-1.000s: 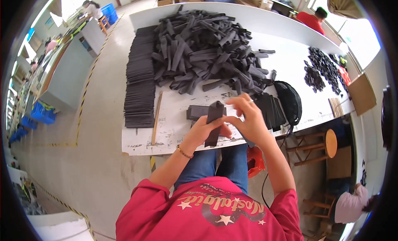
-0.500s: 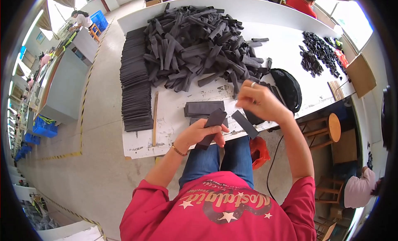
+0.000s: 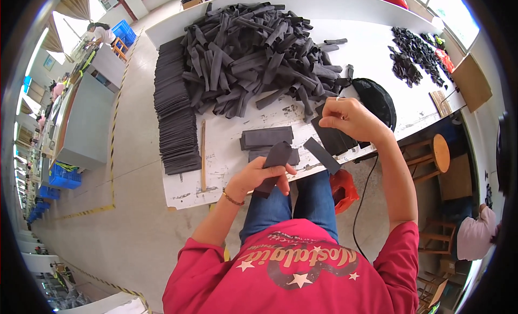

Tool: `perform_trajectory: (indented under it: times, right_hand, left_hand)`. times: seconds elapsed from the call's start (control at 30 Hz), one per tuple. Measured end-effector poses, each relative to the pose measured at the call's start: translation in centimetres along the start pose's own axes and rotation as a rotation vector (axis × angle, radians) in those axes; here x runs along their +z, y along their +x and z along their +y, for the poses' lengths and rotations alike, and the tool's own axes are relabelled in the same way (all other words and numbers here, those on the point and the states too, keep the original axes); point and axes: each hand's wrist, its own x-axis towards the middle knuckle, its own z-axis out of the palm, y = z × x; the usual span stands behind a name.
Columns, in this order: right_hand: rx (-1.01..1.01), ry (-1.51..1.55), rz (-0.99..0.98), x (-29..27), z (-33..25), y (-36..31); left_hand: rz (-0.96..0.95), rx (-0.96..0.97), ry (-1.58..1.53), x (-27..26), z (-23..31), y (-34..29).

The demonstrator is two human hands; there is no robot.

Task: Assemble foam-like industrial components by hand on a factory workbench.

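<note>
My left hand [image 3: 258, 176] is closed around a dark grey fabric strip [image 3: 277, 155] at the table's near edge, the thumb lying across it. The strip's upper end points away from me. My right hand [image 3: 353, 118] has its fingers curled and pressed together, just over a stack of black flat pieces [image 3: 333, 137]; anything between its fingertips is hidden. Between my hands a single dark strip [image 3: 322, 155] lies slanted, its near end past the table edge. Small piles of folded dark strips [image 3: 267, 137] sit just beyond my left hand.
A big heap of dark fabric tubes [image 3: 259, 49] fills the table's back, beside a long row of stacked strips [image 3: 175, 109]. A wooden stick [image 3: 203, 155] lies near them. A round black mesh item [image 3: 376, 103] is beyond my right hand; a red bag [image 3: 344, 191] hangs below the edge.
My right hand has shifted slightly right, and its fingers are now drawn together over the black stack. My left hand keeps its hold on the strip. The whole view has shifted a little.
</note>
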Motion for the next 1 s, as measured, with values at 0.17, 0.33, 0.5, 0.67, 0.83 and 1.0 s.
perform_trajectory:
  times: [0.17,0.33,0.5,0.67,0.83,1.0]
  right_hand:
    - [0.105,0.197,-0.181,5.7,-2.0,0.0]
    - [0.010,0.672,0.324,5.3,-1.0,0.8]
    - [0.010,0.456,0.047,5.5,-1.5,0.2]
    - [-0.187,0.408,-0.138,7.6,-1.1,0.3]
    - [-0.005,0.328,-0.433,5.3,-2.5,0.3]
    - [-0.044,0.195,-0.514,3.8,-1.6,1.0]
  left_hand:
    - [0.038,0.064,-0.037,0.7,-0.1,0.7]
    - [0.066,0.051,-0.019,0.7,-0.9,-0.6]
    - [0.067,0.037,-0.133,0.8,-1.7,-1.1]
    - [-0.021,0.034,-0.108,1.6,-1.1,-1.2]
    - [-0.033,-0.012,-0.100,1.6,-0.8,-1.8]
    - [-0.097,-0.042,-0.088,2.0,-0.8,-1.7]
